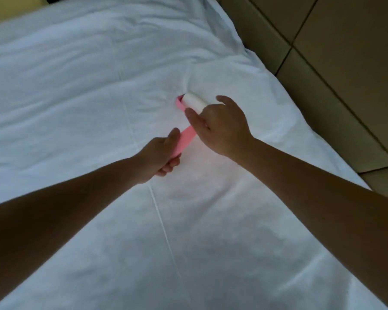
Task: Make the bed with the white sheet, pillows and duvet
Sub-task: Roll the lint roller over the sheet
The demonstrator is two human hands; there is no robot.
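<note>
Your right hand covers the near end of the lint roller, your left hand hides its pink handle's tip, white sheet cut off on three edges, both hands motion-blurred

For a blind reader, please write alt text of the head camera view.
A person's left hand grips a pink-handled lint roller lying on a white sheet, while the open right hand hovers over its white roll. Brown floor tiles show at right.

Floor of large tan square tiles with dark grout lines; pale yellow surface far across from it, upper left.
</note>
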